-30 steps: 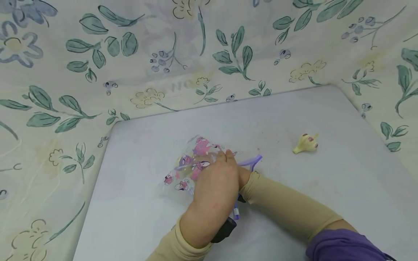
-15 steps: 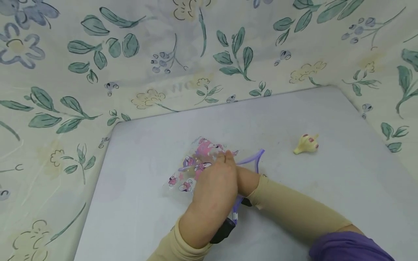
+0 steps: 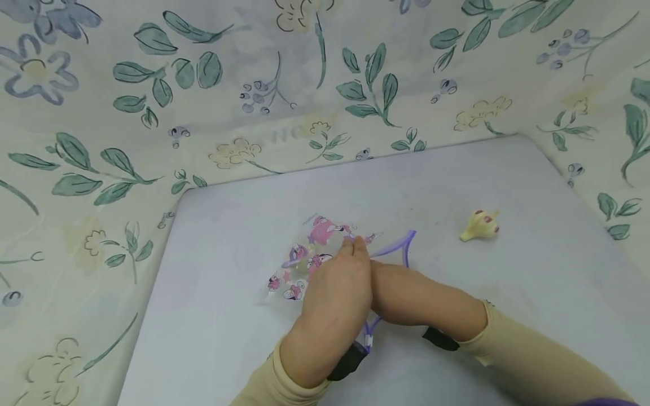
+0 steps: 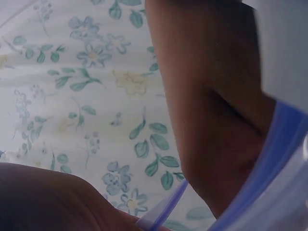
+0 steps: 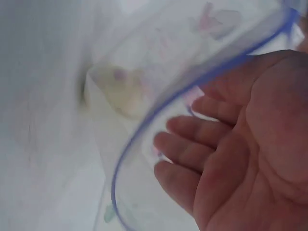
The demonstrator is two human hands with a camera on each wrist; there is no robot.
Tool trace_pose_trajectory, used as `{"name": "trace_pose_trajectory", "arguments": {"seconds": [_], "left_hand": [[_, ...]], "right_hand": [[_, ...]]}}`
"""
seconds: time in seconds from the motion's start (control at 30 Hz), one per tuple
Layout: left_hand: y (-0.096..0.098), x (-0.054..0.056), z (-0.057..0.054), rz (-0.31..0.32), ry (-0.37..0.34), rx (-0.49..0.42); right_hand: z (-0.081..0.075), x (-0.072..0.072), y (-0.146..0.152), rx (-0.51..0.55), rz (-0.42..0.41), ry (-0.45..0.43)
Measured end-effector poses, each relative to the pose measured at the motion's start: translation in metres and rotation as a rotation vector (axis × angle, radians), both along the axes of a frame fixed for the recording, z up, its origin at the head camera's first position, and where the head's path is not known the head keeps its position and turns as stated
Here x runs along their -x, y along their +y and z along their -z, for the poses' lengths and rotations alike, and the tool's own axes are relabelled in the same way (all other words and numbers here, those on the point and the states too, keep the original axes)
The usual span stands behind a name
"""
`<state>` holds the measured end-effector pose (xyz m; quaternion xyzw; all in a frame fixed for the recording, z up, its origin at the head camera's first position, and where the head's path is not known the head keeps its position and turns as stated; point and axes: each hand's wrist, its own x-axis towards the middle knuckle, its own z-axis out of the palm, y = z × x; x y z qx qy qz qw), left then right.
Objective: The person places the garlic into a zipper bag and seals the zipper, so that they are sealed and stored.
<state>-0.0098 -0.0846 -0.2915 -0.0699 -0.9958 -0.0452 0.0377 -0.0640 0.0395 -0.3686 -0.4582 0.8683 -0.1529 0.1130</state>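
Note:
A clear zip bag (image 3: 317,262) with pink cartoon prints and a purple zip edge lies on the table, its mouth towards the right. My left hand (image 3: 337,287) holds the bag near its mouth; its fingertips are mostly hidden. Partly behind it in the head view is my right hand (image 3: 393,285). In the right wrist view my right hand (image 5: 226,144) has relaxed fingers and an upturned palm at the bag's purple rim (image 5: 144,115), with nothing held. A blurred pale yellow object (image 5: 120,94) with a dark spot shows through the plastic.
On the right of the white table (image 3: 244,225) lies a small yellow bulb-shaped thing (image 3: 479,225) with reddish spots. Floral cloth (image 3: 299,84) rises behind the table and along its sides. Black wrist bands (image 3: 347,361) sit under both wrists.
My right arm has drawn back to the right, showing more bare wrist beside the left hand. The left hand stays at the bag. The purple rim has shifted slightly right.

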Motion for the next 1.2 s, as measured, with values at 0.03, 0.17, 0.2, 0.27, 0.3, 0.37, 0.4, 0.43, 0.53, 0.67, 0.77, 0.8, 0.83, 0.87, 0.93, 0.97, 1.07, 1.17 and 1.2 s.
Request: {"name": "trace_pose_trajectory", "arguments": {"seconds": [0.03, 0.17, 0.2, 0.27, 0.3, 0.37, 0.4, 0.43, 0.53, 0.67, 0.77, 0.8, 0.83, 0.87, 0.93, 0.97, 1.07, 1.17, 1.2], "left_hand": [[0.000, 0.000, 0.000, -0.005, -0.006, -0.004], [0.000, -0.001, -0.002, -0.013, -0.019, 0.007], [0.000, -0.001, -0.001, -0.010, -0.015, 0.016], [0.000, -0.002, -0.001, -0.001, 0.002, 0.030], [0.000, -0.002, 0.000, 0.005, 0.011, 0.037], [0.001, -0.002, 0.000, 0.013, 0.029, 0.045], [0.001, -0.002, 0.001, 0.016, 0.035, 0.046], [0.001, -0.002, 0.001, 0.017, 0.036, 0.045], [0.000, -0.002, 0.000, 0.009, 0.029, 0.043], [-0.001, -0.002, -0.002, 0.001, 0.029, 0.029], [-0.002, -0.002, -0.003, 0.001, 0.028, 0.018], [-0.002, -0.002, -0.003, -0.001, 0.025, 0.016], [-0.002, -0.001, -0.003, -0.003, 0.019, 0.013], [-0.002, -0.001, -0.003, -0.006, 0.015, 0.009], [-0.001, -0.001, -0.003, -0.011, 0.011, 0.001], [-0.001, -0.001, -0.003, -0.013, 0.012, -0.001], [-0.001, 0.000, -0.003, -0.011, 0.023, 0.001], [-0.001, 0.000, -0.002, -0.009, 0.033, 0.007], [-0.001, 0.000, -0.003, -0.009, 0.033, 0.008]], "right_hand": [[-0.002, 0.000, 0.006, 0.016, -0.010, 0.008], [-0.009, 0.006, 0.030, 0.102, -0.043, 0.067], [-0.010, 0.008, 0.036, 0.125, -0.040, 0.078], [-0.012, 0.013, 0.049, 0.167, -0.022, 0.095], [-0.013, 0.015, 0.055, 0.183, -0.005, 0.099], [-0.013, 0.019, 0.066, 0.217, 0.026, 0.111], [-0.014, 0.020, 0.071, 0.239, 0.038, 0.109], [-0.015, 0.021, 0.077, 0.261, 0.049, 0.106], [-0.020, 0.025, 0.092, 0.321, 0.080, 0.083], [-0.026, 0.029, 0.109, 0.318, 0.149, 0.064], [-0.026, 0.032, 0.119, 0.261, 0.220, 0.050], [-0.025, 0.033, 0.123, 0.239, 0.241, 0.044], [-0.024, 0.034, 0.126, 0.214, 0.265, 0.037], [-0.022, 0.036, 0.129, 0.192, 0.283, 0.037], [-0.020, 0.040, 0.135, 0.140, 0.336, 0.019], [-0.018, 0.042, 0.139, 0.114, 0.363, 0.010], [-0.012, 0.050, 0.151, 0.031, 0.456, -0.030], [-0.004, 0.058, 0.165, -0.020, 0.541, -0.062], [-0.002, 0.060, 0.170, -0.028, 0.562, -0.067]]}}
